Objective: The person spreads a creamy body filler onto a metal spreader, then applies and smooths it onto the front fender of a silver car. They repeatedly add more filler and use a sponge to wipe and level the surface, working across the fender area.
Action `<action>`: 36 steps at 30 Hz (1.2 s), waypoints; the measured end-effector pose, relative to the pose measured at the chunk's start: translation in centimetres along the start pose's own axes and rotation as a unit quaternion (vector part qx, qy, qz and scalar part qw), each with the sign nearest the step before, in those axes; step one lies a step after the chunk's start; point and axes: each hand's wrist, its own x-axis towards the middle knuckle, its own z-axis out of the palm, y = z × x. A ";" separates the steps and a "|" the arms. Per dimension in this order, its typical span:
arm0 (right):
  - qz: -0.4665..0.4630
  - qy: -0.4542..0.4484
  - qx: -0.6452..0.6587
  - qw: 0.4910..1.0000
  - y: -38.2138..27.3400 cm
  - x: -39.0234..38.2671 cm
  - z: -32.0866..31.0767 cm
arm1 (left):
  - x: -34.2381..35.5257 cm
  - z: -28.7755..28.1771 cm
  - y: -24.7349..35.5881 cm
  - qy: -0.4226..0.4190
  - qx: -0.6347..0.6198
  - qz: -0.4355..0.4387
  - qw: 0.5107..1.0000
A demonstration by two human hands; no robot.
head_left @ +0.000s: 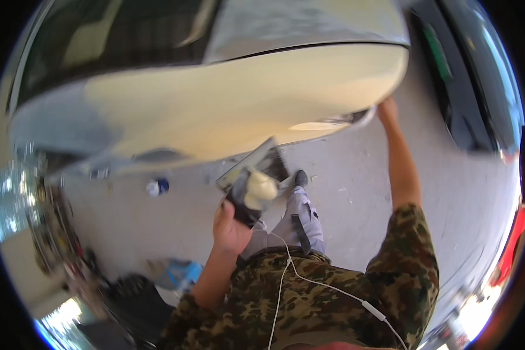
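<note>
My left hand (232, 230) grips the near edge of a dark mixing board (243, 198), and a lump of cream-coloured body filler (261, 188) sits on top. Just beyond the board shows a grey, flat plate-like shape (268, 160); whether it is part of the board I cannot tell. Across the front stretches a car body panel (216, 105), coated mostly in smooth cream filler, with greyer patches at the left. My right arm is stretched out, and my right hand (387, 109) is at the panel's lower right corner. Its fingers are blurred and partly hidden there.
Another dark vehicle (469, 76) with a green strip stands to the right. Below the panel, a small white and blue object (157, 186) lies on the grey floor (356, 192). Blue material (184, 273) and a dark bulky thing (135, 306) are at lower left. A white earphone cord (326, 284) hangs across my front.
</note>
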 end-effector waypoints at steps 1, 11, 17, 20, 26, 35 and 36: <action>-0.018 0.053 0.018 0.998 3.0 -2.4 -1.9 | -0.4 -0.6 -0.1 -0.045 -0.025 0.014 0.999; 0.439 -0.299 0.096 0.842 10.5 -56.3 3.2 | -5.3 -9.9 5.2 -0.096 -0.116 0.035 0.988; 0.272 -0.278 0.088 0.917 -3.0 -69.6 8.3 | -7.7 -18.4 11.6 -0.163 -0.134 0.037 0.977; 0.355 -0.241 0.282 0.858 -7.9 -66.1 2.8 | -7.6 -20.2 13.3 -0.162 -0.133 0.036 0.977; 0.223 -0.137 0.437 0.861 -20.7 -55.1 -0.8 | -5.2 -21.2 14.0 -0.170 -0.162 0.070 0.970; 0.029 -0.147 0.517 0.843 -42.5 -48.8 -1.2 | -2.9 -18.3 15.8 -0.140 -0.109 0.123 0.976; -0.004 -0.145 0.507 0.850 -43.9 -48.1 -1.5 | -2.3 -18.0 15.8 -0.153 -0.103 0.133 0.974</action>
